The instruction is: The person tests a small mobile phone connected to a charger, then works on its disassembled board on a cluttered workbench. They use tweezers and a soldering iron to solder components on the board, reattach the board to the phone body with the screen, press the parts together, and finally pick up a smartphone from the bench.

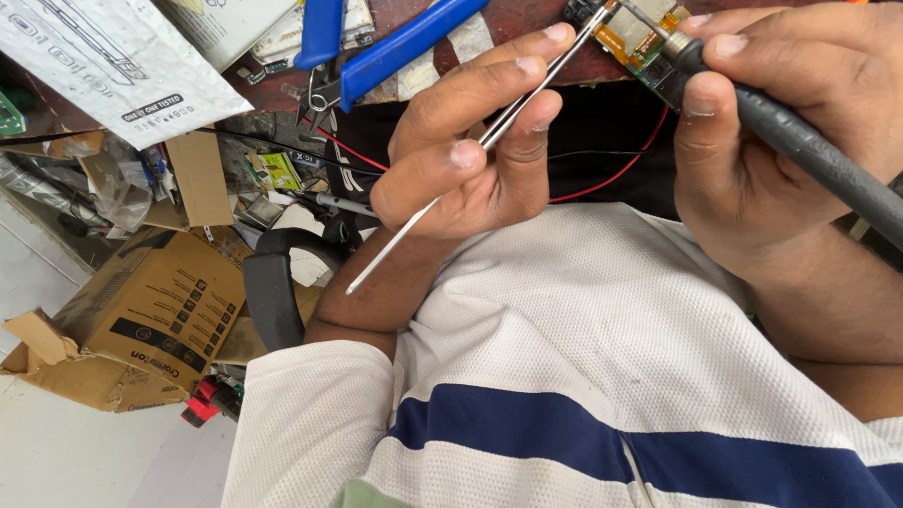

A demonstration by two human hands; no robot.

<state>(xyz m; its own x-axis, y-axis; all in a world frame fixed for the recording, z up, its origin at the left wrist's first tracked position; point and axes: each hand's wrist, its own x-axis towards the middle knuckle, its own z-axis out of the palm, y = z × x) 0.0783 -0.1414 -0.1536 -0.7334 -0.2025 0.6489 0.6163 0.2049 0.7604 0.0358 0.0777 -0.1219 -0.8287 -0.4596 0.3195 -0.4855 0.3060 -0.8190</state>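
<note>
Cardboard box [155, 315] low left, blue-handled pliers [376, 47] above | left hand [470, 141] pinches solder wire [470, 155], tip at circuit board [640, 38] top centre | right hand [800, 122] fingers closed round soldering iron [800, 141] | advice: feed solder steadily, brace both wrists, touch 1 joint only.

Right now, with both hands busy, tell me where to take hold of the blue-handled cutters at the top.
Grip the blue-handled cutters by the two blue handles, coming from the upper side of the picture. The handles splay apart and lie bare there, while the metal jaws point down toward the red wire and clutter, close to the left hand.
</note>
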